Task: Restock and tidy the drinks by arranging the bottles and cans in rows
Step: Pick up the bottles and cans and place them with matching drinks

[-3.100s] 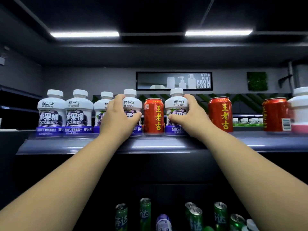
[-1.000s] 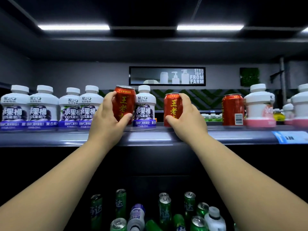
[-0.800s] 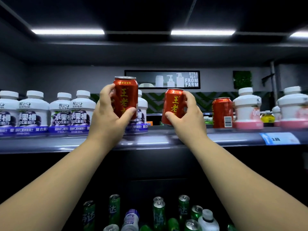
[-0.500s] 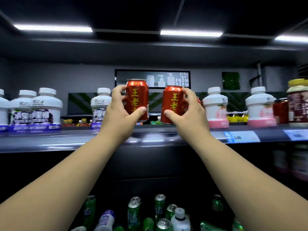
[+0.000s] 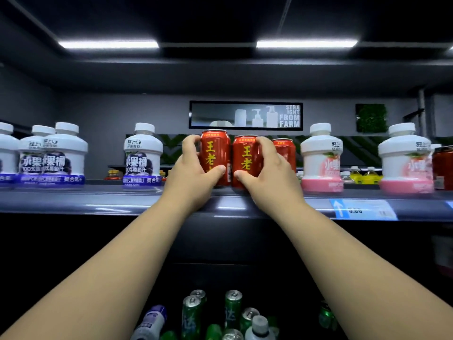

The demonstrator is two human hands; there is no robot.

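Observation:
My left hand (image 5: 191, 177) grips a red can (image 5: 214, 153) with yellow characters, and my right hand (image 5: 268, 175) grips a second red can (image 5: 245, 158). Both cans stand upright and side by side at the front of the grey shelf (image 5: 98, 202), touching each other. A third red can (image 5: 285, 150) stands just behind my right hand. White bottles with purple labels (image 5: 143, 158) stand to the left, one apart from a cluster (image 5: 56, 158) further left. White bottles with pink labels (image 5: 321, 158) stand to the right.
A fourth red can (image 5: 442, 168) sits at the far right edge beside another pink bottle (image 5: 404, 160). A price tag (image 5: 362, 209) hangs on the shelf lip. Below, several green cans (image 5: 232, 307) and small bottles (image 5: 150, 322) stand loose in the dark.
Both hands carried their red cans to the right along the shelf and lowered them. The cans now stand together on the shelf, next to the third can.

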